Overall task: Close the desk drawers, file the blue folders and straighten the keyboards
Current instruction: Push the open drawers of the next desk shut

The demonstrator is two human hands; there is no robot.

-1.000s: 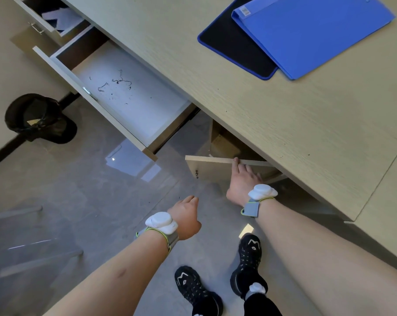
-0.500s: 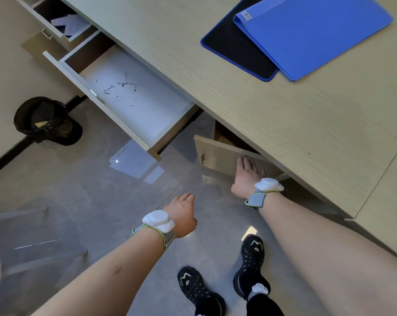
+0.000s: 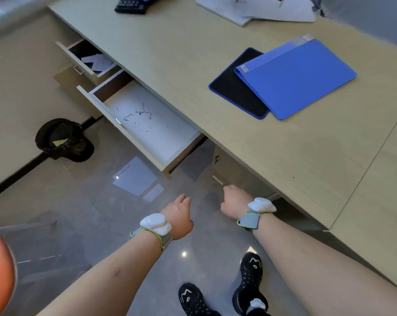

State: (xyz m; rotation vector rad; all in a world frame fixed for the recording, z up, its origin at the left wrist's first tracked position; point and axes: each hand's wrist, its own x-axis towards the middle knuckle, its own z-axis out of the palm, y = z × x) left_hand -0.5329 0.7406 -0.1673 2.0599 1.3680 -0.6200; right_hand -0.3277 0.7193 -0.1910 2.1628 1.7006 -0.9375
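I'm on the drawers—my right hand [image 3: 235,200] curled at the low cabinet door [image 3: 236,173], holding nothing I can see, left hand [image 3: 178,216] loose—next, the wide open drawer [image 3: 147,126] needs pushing in.

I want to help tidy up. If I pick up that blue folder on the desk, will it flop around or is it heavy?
The blue folder looks flat and thin, so it is probably light. Its cover lies straight with crisp edges, so likely fairly stiff, bending only a little. It rests partly on the mouse pad and looks smooth, so it may slide when pushed; use both hands.
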